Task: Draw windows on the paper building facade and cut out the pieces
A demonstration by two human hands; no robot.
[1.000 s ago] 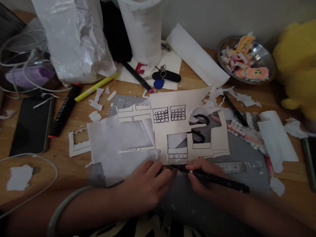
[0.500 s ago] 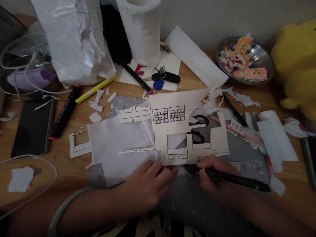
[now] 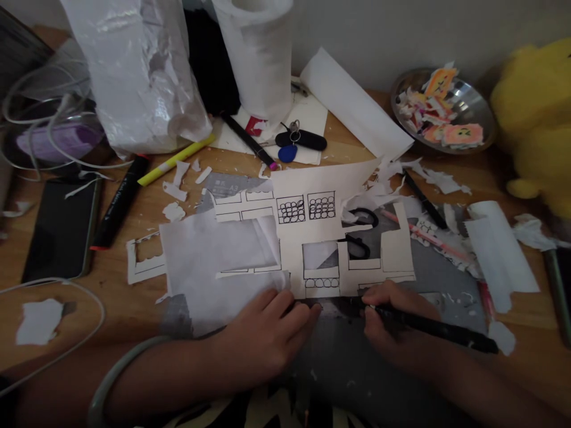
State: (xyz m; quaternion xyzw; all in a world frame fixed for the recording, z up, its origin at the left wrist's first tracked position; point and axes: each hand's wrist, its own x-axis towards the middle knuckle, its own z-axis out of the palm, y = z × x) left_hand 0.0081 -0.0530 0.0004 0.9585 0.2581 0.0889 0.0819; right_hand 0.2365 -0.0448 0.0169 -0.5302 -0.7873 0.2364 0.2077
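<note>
A white paper sheet (image 3: 322,229) with black-inked drawings and cut-out openings lies on a grey cutting mat (image 3: 446,315). My left hand (image 3: 272,330) is closed, its curled fingers pressing the sheet's lower edge and a loose white paper (image 3: 214,246) on the left. In my right hand (image 3: 397,327) is a black pen-shaped tool (image 3: 446,328), pinched near its front by the sheet's lower right edge. Its tip is too dark to make out. Black scissor handles (image 3: 359,245) show through the sheet's right-hand openings.
Paper scraps (image 3: 173,211) litter the desk. Behind are a yellow marker (image 3: 176,159), black markers (image 3: 120,202), keys (image 3: 301,138), a paper roll (image 3: 259,65) and a metal bowl (image 3: 484,116) of coloured cut-outs. A phone (image 3: 60,229) lies left; a yellow plush (image 3: 535,113) sits right.
My right hand has drawn slightly right with the pen-shaped tool, along the sheet's lower edge. My left hand and the sheet stay in place.
</note>
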